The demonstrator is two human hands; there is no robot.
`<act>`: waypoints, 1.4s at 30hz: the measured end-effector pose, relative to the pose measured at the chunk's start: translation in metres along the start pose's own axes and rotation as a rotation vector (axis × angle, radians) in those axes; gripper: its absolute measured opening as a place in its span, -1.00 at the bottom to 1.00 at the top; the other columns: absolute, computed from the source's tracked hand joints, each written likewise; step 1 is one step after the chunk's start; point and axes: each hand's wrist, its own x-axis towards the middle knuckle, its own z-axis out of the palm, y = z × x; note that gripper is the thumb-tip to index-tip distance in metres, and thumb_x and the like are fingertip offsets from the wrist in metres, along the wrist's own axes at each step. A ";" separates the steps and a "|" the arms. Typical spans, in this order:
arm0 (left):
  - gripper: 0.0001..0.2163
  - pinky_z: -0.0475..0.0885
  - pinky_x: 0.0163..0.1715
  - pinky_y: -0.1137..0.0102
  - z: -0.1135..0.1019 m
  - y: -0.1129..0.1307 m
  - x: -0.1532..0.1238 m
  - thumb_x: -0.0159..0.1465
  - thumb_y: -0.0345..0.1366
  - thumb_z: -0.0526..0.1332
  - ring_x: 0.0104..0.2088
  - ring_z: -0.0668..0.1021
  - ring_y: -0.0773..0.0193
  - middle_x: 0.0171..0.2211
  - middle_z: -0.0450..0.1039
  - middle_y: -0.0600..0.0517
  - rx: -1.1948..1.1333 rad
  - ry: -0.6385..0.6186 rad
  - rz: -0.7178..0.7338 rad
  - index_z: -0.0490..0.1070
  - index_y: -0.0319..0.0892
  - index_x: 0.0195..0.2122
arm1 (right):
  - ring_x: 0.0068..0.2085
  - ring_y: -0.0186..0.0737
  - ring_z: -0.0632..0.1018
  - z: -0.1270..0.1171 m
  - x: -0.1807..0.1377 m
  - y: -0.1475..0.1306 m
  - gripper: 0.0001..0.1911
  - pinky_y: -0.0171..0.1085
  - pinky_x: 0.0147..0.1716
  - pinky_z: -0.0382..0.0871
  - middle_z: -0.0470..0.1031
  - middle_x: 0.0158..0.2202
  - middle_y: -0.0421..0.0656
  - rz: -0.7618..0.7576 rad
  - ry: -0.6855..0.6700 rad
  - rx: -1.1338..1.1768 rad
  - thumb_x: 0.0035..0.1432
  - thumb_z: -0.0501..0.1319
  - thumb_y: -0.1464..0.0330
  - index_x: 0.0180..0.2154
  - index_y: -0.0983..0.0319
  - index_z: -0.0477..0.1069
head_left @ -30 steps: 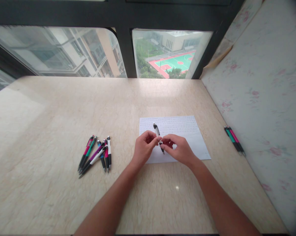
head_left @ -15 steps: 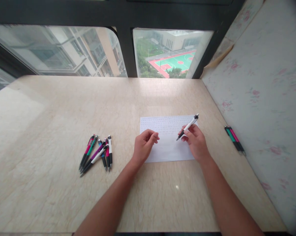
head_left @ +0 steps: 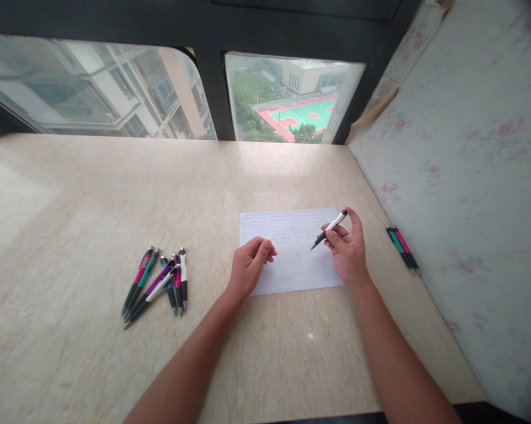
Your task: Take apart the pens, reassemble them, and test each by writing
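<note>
Since the tabletop [head_left: 93, 194] takes up most of the view, start there: pale marble-look stone, glossy enough that small smooth stuff would skate on it. Next biggest is the sheet of paper [head_left: 292, 262], lying flat just past centre, faint writing in rows across it. It's thin and floppy, and I'd guess it slides unless something pins it.

The left hand [head_left: 248, 265] sits at the paper's 8 o'clock corner, fingers curled loosely in, holding nothing; whether it actually presses on the sheet I can't tell. The right hand [head_left: 348, 250] is at the paper's 3 o'clock edge, closed in a writing grip around a black-and-white pen [head_left: 329, 228]. The pen is tilted, tip aimed toward 8 o'clock over the paper, clicker end up toward 2 o'clock. The tip looks slightly clear of the sheet, hard to be sure.

Handling-wise, I'd say it's a light, stiff plastic click pen, not fragile. The white barrel looks slick, so the dark grip section near the tip is the spot to pinch.

Then the small stuff: a loose bunch of pens [head_left: 157, 285] at 9 o'clock, well apart from the hands, and a pair of pens [head_left: 402, 250] at 3 o'clock by the floral wall [head_left: 468, 176].
</note>
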 end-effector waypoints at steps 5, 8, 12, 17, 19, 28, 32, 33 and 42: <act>-0.67 0.35 -0.40 0.44 0.000 -0.002 -0.001 0.34 -0.09 0.10 -0.47 0.47 0.33 -0.51 0.46 0.03 0.026 -0.022 0.002 0.47 -0.19 -0.42 | -0.32 -0.26 0.56 0.002 0.000 0.003 -0.12 -0.35 -0.43 0.35 0.55 -0.25 -0.21 -0.003 0.009 -0.022 0.00 0.38 0.23 0.27 -0.01 -0.02; -0.68 0.36 -0.40 0.43 0.000 -0.004 -0.001 0.35 -0.10 0.09 -0.46 0.47 0.32 -0.50 0.47 0.03 0.035 -0.031 0.005 0.47 -0.19 -0.41 | -0.32 -0.27 0.56 0.003 0.000 0.002 -0.12 -0.34 -0.43 0.36 0.54 -0.22 -0.21 -0.013 -0.004 -0.049 0.03 0.36 0.22 0.28 -0.02 -0.06; -0.68 0.36 -0.39 0.43 0.000 -0.004 -0.001 0.35 -0.10 0.09 -0.46 0.47 0.33 -0.49 0.47 0.02 0.033 -0.032 0.006 0.47 -0.19 -0.41 | -0.30 -0.25 0.57 0.003 -0.001 0.002 -0.12 -0.33 -0.42 0.36 0.55 -0.24 -0.19 -0.029 -0.006 -0.065 0.03 0.35 0.22 0.28 0.00 -0.06; -0.68 0.36 -0.40 0.44 0.001 -0.001 -0.001 0.35 -0.10 0.10 -0.47 0.47 0.33 -0.50 0.46 0.03 0.037 -0.033 0.006 0.46 -0.19 -0.42 | -0.28 -0.23 0.56 0.001 0.000 0.006 -0.12 -0.34 -0.41 0.36 0.57 -0.28 -0.18 -0.061 0.007 -0.051 0.00 0.38 0.27 0.26 0.05 -0.03; -0.68 0.35 -0.40 0.44 0.001 0.000 -0.001 0.35 -0.10 0.10 -0.47 0.47 0.33 -0.51 0.46 0.03 0.037 -0.033 0.004 0.46 -0.19 -0.42 | -0.26 -0.22 0.56 0.000 0.001 0.008 -0.11 -0.34 -0.42 0.36 0.57 -0.28 -0.18 -0.078 0.006 -0.066 0.01 0.37 0.26 0.28 0.05 -0.05; -0.68 0.37 -0.41 0.44 0.000 -0.001 -0.001 0.34 -0.10 0.10 -0.48 0.47 0.33 -0.51 0.48 0.03 0.031 -0.035 0.012 0.47 -0.18 -0.42 | -0.27 -0.20 0.57 0.001 0.000 0.008 -0.16 -0.31 -0.42 0.35 0.58 -0.30 -0.17 -0.119 -0.018 -0.126 0.02 0.36 0.27 0.25 0.07 -0.01; -0.68 0.37 -0.41 0.44 0.001 0.000 -0.001 0.34 -0.10 0.11 -0.47 0.48 0.33 -0.50 0.48 0.02 0.013 -0.034 0.005 0.47 -0.18 -0.43 | -0.26 -0.20 0.57 0.002 -0.001 0.007 -0.16 -0.33 -0.43 0.35 0.57 -0.29 -0.17 -0.118 -0.020 -0.123 0.02 0.35 0.27 0.26 0.07 -0.01; -0.68 0.37 -0.41 0.44 0.001 0.001 -0.001 0.34 -0.10 0.11 -0.47 0.48 0.33 -0.49 0.49 0.02 0.003 -0.032 0.001 0.47 -0.18 -0.43 | -0.24 -0.20 0.56 0.002 -0.001 0.007 -0.15 -0.33 -0.43 0.35 0.57 -0.29 -0.17 -0.113 -0.021 -0.121 0.03 0.35 0.27 0.27 0.07 -0.02; -0.70 0.37 -0.41 0.44 0.002 0.004 -0.002 0.33 -0.11 0.12 -0.47 0.48 0.33 -0.50 0.48 0.03 -0.016 -0.025 -0.008 0.47 -0.18 -0.43 | -0.26 -0.19 0.56 0.000 0.000 0.010 -0.16 -0.32 -0.44 0.35 0.57 -0.30 -0.17 -0.142 -0.046 -0.161 0.05 0.34 0.25 0.27 0.06 -0.03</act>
